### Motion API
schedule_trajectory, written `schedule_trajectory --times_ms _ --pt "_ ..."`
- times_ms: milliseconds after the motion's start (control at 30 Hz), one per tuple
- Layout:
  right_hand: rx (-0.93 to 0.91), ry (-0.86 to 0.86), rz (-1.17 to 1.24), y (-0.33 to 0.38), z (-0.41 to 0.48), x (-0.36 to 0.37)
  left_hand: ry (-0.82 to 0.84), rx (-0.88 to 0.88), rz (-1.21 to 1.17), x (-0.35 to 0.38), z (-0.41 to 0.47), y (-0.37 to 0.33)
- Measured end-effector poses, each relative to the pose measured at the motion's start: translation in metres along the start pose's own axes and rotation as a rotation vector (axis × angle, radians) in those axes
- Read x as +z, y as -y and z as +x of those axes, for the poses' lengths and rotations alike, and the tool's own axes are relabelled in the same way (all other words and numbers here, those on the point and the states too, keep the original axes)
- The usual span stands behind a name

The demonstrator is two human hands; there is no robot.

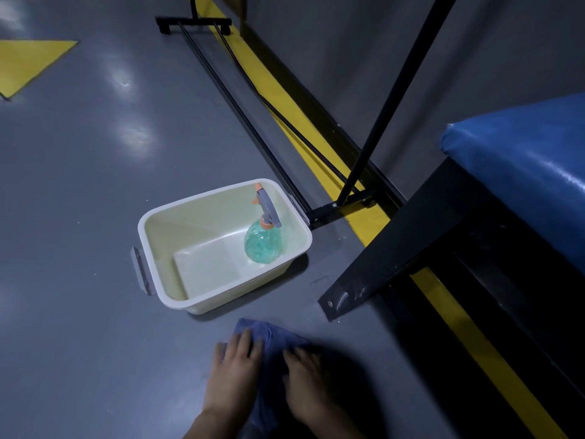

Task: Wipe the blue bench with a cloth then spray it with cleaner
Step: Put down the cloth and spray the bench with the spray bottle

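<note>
The bench [535, 160] has a glossy blue pad over a black frame; the cloth [275, 340] is a plain muted blue-purple; the tub [177, 289] is cream inside with a paler rim and grey handles; the bottle [262, 243] is clear teal-green, its collar and nozzle tip orange, its trigger head grey; the floor [79, 185] is plain grey with yellow markings, 1 a stripe edged in black; the rack [247, 122] is black.

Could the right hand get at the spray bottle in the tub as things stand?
Probably yes: the spray bottle stands upright in the open tub, nothing over it, but the right hand is holding the cloth.
</note>
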State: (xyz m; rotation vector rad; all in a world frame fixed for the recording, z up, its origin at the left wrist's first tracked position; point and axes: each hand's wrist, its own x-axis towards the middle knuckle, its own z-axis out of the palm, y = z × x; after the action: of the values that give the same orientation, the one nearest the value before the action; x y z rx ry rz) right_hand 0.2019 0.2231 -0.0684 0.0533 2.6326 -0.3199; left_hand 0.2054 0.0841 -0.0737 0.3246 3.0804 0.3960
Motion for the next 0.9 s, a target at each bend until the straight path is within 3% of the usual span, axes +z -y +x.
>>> schedule_trajectory --times_ms 67,133,233,333,433,533,700,900 --pt "-0.066 -0.432 0.137 0.006 -0.002 -0.019 -0.194 0.165 -0.116 -0.023 0.007 -0.011" --pt "-0.173 -0.738 0.461 0.020 0.003 -0.049 -0.359 0.216 -0.154 -0.051 0.014 -0.019" --pt "-0.268 -0.899 0.609 0.047 0.019 -0.100 -0.367 0.044 -0.089 -0.072 0.030 -0.017" --pt "-0.263 -0.669 0.622 0.075 0.048 -0.147 -0.243 -0.101 -0.042 -0.067 0.048 -0.008" --pt "-0.200 -0.446 0.511 0.093 0.087 -0.170 0.006 -0.185 -0.052 -0.059 0.054 -0.004" --pt "-0.111 -0.296 0.408 0.103 0.112 -0.171 -0.029 -0.203 -0.014 -0.049 0.050 -0.003" --pt "0.023 -0.358 0.413 0.109 0.122 -0.170 -0.123 -0.170 -0.020 -0.046 0.054 0.003" --pt "-0.034 -0.486 0.469 0.116 0.086 -0.182 -0.003 -0.118 -0.024 -0.051 0.053 0.005"
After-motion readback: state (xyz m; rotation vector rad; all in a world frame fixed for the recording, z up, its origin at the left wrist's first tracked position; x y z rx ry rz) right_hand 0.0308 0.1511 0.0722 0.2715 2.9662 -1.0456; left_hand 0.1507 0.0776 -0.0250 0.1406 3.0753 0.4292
